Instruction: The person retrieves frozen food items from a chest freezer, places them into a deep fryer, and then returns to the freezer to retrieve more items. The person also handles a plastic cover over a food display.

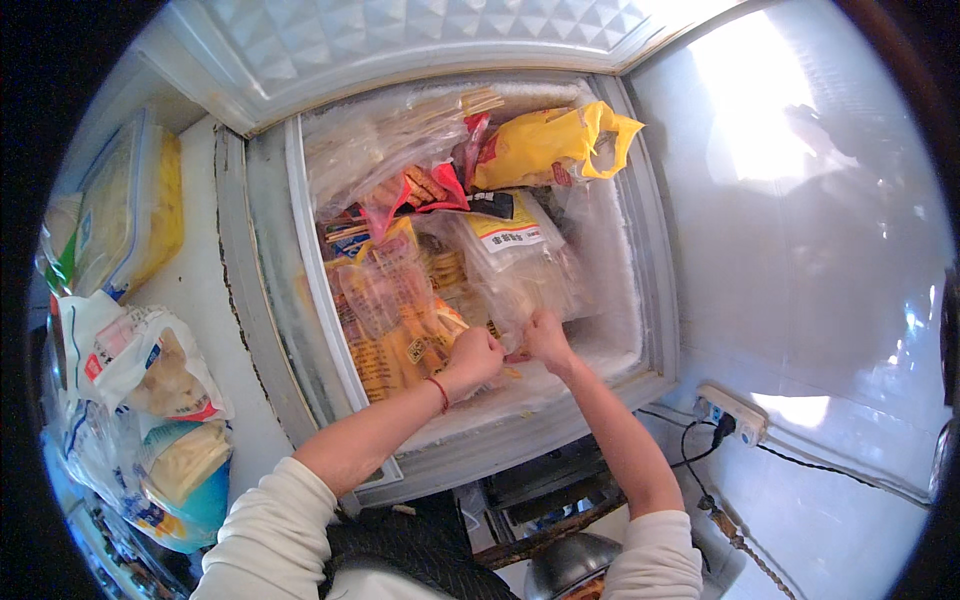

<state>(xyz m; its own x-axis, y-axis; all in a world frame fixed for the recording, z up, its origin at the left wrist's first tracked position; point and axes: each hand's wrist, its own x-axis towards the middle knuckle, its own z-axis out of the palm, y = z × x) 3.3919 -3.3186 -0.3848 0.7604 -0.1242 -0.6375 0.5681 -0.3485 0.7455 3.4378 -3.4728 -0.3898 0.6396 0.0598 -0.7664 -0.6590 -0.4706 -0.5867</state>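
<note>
An open chest freezer with frosted walls lies before me, full of packaged food. Both my hands reach in near its front wall. My right hand pinches the near end of a clear plastic bag that bears a yellow and white label. Just left of it, my left hand, with a red cord at the wrist, has its fingers curled at the same bag's edge; what lies between them is hidden. Printed clear food packs lie to the left of my hands. Behind are a yellow plastic bag and a bag of wooden skewers.
The raised freezer lid stands at the back. Plastic food bags and a zip bag of yellow food sit on the left ledge. A power strip with cords is at right; a metal bowl is below.
</note>
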